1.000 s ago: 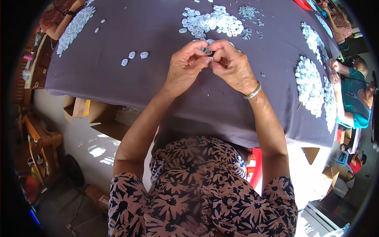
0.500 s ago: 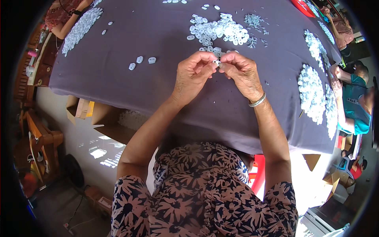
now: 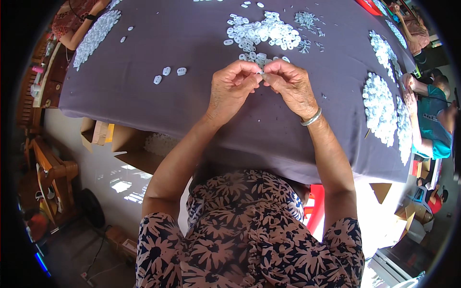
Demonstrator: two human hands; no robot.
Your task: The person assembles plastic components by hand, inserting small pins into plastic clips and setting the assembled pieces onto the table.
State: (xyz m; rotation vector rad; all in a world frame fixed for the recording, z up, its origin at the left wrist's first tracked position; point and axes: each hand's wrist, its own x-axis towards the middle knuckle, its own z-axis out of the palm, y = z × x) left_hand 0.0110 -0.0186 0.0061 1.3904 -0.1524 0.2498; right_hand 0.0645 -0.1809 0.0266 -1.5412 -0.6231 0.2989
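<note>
My left hand (image 3: 234, 89) and my right hand (image 3: 289, 86) meet fingertip to fingertip above the dark tablecloth (image 3: 192, 105). Both pinch one small white plastic piece (image 3: 260, 73), mostly covered by my fingers. Just beyond my fingertips lies a cluster of white oval plastic pieces with holes (image 3: 261, 56), part of it hidden behind my hands. Farther off spreads a bigger pile of the same pieces (image 3: 264, 32). Beside that pile, to the right, small grey metal screws or pins (image 3: 305, 20) lie scattered. To the left of my hands sit three separate white pieces (image 3: 166, 71).
Large heaps of white pieces lie at the table's right (image 3: 379, 108) and far left (image 3: 97, 36). A person in a teal shirt (image 3: 434, 120) works at the right edge; another person's arm (image 3: 77, 36) reaches in at far left. An open cardboard box (image 3: 129, 139) stands below the table's front edge.
My hands stay together on the white piece, and my fingertips have closed further over it. The whole view has shifted slightly; the piles look unchanged.
</note>
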